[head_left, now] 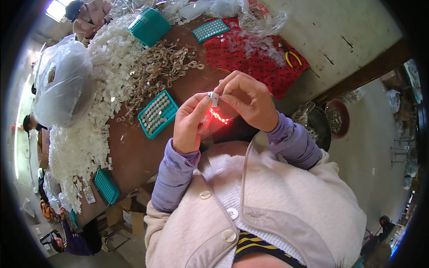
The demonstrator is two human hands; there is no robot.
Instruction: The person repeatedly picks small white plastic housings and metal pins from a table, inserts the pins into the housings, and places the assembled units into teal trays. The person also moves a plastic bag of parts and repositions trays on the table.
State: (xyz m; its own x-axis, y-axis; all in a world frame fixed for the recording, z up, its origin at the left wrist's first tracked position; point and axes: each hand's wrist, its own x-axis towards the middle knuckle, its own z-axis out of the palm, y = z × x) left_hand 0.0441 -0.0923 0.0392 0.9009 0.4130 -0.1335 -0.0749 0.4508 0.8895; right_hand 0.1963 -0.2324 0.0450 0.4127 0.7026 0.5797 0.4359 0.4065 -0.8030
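Observation:
A small white battery box (214,99) is pinched between the thumb and fingers of my left hand (188,121). From it hangs a short string of glowing red lights (219,116), close to the left palm. My right hand (248,98) is beside the box, thumb and forefinger pressed together near its right side; whatever they grip is too small to tell. Left of my hands, on the brown table (134,154), lies a teal tray (164,127) with rows of round silvery button cells.
Tangled wire light strings (161,67) and a large heap of small white pieces (80,152) cover the table's left. Teal trays (149,27) are stacked behind. Yellow-handled pliers (292,59) lie on red cloth (279,82). Other people (91,20) are at the left.

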